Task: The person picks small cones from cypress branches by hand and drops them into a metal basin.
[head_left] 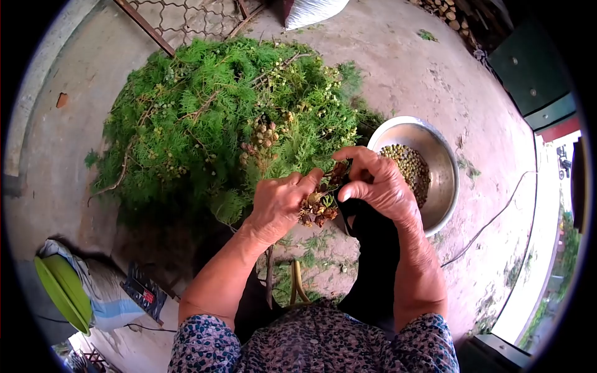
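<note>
Nearest me, the left hand (280, 200) pinches a sprig of brown cones (318, 211); the right hand (384, 186) curls beside it, thumb and forefinger parted, its grip unclear to me. Right, a metal bowl (445, 196) is only partly filled with small pods (407, 166). Farther left, a large green heap (205, 118) still bears many unpicked clusters.

Prob. home work area, concrete flr (398, 74), stacked logs (445, 10)

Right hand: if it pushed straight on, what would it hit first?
Likely the green branches ahead of the right hand, though it might pass above them; depth is unclear.
</note>
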Tool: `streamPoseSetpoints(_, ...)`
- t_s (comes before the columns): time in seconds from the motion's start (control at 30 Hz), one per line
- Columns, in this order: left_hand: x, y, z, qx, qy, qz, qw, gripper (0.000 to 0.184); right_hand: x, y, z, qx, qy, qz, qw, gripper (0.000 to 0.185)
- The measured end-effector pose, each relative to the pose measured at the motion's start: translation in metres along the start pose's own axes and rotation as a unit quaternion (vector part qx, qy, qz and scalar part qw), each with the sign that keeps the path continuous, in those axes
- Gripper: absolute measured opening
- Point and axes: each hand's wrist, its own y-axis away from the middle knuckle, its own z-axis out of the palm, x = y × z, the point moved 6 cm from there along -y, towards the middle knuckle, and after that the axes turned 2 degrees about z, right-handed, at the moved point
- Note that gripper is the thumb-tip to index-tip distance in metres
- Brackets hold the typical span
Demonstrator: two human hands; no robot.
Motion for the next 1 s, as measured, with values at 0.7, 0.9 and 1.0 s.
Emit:
streamPoseSetpoints(0.7,0.004,-0.001,0.002,-0.025,-0.025,-0.035,0.999,0.037,0.024,0.0,-0.002,0.261,-0.1,0.041,0.959,0.01)
streamPoseSetpoints(0.9,-0.01,0.009,-0.007,0.047,-0.025,-0.057,0.997,0.039,0.059,-0.003,-0.035,0.203,-0.482,0.129,0.843,0.019)
streamPoseSetpoints(1.0,-0.006,0.007,-0.007,0.05,-0.001,-0.051,0.997,0.04,0.06,-0.006,-0.009,0.117,-0.547,0.131,0.818,0.022)
